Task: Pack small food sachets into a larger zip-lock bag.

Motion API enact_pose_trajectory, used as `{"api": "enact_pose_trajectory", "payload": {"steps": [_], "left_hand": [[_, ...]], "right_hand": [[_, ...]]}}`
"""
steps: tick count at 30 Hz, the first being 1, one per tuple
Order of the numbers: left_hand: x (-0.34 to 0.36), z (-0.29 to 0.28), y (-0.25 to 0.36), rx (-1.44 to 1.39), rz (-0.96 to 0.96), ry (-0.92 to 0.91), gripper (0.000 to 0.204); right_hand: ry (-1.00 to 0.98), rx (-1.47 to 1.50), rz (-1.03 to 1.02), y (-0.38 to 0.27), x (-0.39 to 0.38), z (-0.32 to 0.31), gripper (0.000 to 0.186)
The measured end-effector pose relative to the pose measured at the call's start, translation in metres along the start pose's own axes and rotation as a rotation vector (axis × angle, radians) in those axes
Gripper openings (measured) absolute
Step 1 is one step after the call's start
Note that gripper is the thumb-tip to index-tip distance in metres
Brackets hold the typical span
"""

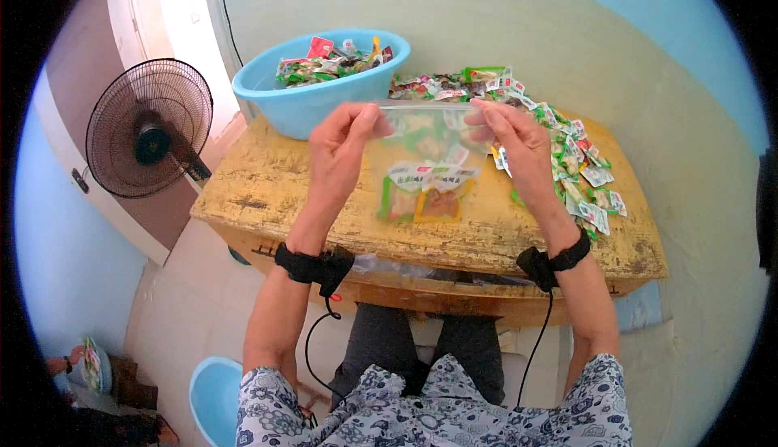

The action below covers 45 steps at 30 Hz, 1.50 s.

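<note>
Held up above the worn yellow wooden table (267,192) is a clear zip bag (425,155). My left hand (344,147) pinches its upper left corner. At the upper right corner, my right hand (519,139) pinches it between thumb and fingers. The bag's top edge is stretched straight between the two hands. Low in the bag sit small snack packets, among them a green-edged one (400,194) and a yellow-edged one (440,205) with brown contents. Beyond my right hand, many loose packets (571,163) spread over the table's right side and back.
A blue basin (320,106) heaped with packets stands at the table's back left. A black fan (151,132) is left of the table. Below is another blue basin (212,398) on the floor. Another person's hand (76,355) touches a packet-filled container (97,370) at lower left.
</note>
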<state>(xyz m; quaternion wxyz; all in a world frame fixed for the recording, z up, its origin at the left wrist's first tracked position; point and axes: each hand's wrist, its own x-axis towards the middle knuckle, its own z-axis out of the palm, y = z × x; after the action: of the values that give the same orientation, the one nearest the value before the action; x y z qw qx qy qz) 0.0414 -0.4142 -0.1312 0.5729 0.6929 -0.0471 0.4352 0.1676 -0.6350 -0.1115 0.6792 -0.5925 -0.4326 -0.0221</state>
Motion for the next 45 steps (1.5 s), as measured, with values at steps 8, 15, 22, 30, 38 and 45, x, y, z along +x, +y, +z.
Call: {"api": "enact_pose_trajectory", "payload": {"steps": [8,15,22,30,38,45], "left_hand": [[0.0,0.002,0.001,-0.012,0.023,-0.006,0.024],[0.007,-0.003,0.003,-0.119,0.0,-0.056,0.017],[0.005,-0.005,0.0,-0.075,0.049,-0.043,0.016],[0.001,0.005,0.006,-0.133,0.072,-0.018,0.013],[-0.001,0.004,0.005,-0.094,0.059,0.044,0.015],[0.0,0.008,0.0,-0.125,0.071,0.048,0.015]], "right_hand": [[0.008,0.067,-0.006,0.004,0.0,-0.004,0.022],[0.034,0.084,-0.001,0.003,0.0,0.001,0.021],[-0.029,-0.287,-0.124,-0.027,0.025,0.007,0.024],[-0.401,-0.858,-0.467,-0.044,0.051,0.053,0.027],[-0.31,-0.744,-0.309,-0.042,0.037,0.019,0.025],[-0.277,-0.445,0.121,-0.021,0.019,-0.034,0.022]]}}
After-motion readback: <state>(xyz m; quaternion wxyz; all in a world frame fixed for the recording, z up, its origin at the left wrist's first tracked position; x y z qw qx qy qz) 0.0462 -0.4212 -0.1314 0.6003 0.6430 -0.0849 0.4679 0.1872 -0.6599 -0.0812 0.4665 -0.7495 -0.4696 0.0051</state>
